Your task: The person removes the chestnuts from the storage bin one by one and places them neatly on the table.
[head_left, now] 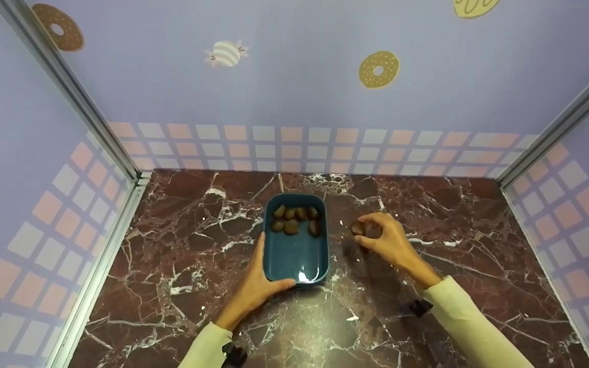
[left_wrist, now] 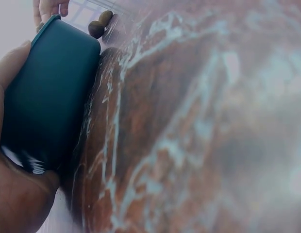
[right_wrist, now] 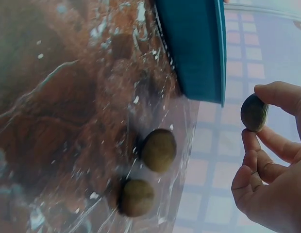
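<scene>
- Brown stone (right_wrist: 255, 112), held up off the table: I find it near three o'clock of the tray in my head view, well apart from the left hand.
- My right hand (head_left: 389, 240) has it pinched between thumb and fingertips, the gap just as wide as the stone; the other fingers curl below it, touching nothing else that I can see.
- The blue tray (head_left: 297, 258) stands on the table, its long sides running roughly from six o'clock to twelve.
- My left hand (head_left: 257, 288) braces it at seven o'clock: thumb and forefinger spread wide and nearly straight, one along the near end, the other against the nine o'clock side.
- Inside the tray, more stones (head_left: 291, 227) sit bunched toward twelve o'clock; the six o'clock half shows its bare floor.
- Two loose stones (right_wrist: 159, 150) lie on the table near six o'clock in my right wrist view, just beside each other, outside the tray.
- Beneath everything I see a red-brown marbled table (head_left: 212, 286); at twelve o'clock beyond it rises a lilac wall (head_left: 294, 92) with printed doughnuts and pink-and-white checks.
</scene>
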`<state>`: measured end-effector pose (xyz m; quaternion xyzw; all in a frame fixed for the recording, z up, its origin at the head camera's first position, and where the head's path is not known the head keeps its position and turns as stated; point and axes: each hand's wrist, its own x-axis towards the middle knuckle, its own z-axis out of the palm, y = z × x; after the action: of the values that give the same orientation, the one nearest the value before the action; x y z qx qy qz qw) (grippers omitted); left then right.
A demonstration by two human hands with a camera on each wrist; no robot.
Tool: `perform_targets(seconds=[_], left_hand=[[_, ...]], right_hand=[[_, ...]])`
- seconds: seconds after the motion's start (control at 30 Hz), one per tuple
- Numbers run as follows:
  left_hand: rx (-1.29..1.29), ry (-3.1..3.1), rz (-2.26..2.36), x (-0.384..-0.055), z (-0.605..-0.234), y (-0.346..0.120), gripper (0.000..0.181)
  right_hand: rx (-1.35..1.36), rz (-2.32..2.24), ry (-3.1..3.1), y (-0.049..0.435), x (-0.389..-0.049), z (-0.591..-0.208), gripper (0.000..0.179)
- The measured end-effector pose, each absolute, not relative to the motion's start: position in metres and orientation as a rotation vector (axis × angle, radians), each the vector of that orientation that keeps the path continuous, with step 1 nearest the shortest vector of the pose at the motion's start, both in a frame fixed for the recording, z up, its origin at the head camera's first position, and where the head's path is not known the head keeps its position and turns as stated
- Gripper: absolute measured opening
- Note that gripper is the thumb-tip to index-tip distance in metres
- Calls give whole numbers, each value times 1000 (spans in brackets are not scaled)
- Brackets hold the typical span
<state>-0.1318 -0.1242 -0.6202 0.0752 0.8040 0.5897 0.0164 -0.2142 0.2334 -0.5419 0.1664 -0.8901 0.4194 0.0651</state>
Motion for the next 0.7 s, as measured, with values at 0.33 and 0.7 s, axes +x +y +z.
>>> perform_targets(seconds=[0.33,0.7], left_hand=[[214,2473,1863,-131,-621,-124,144],[208,2484,1871,-132,-624,-123,144]], right_hand=[[418,1230,-2720,255,-212,-548,43],[345,1153,-2733,282,-213,-567,44]])
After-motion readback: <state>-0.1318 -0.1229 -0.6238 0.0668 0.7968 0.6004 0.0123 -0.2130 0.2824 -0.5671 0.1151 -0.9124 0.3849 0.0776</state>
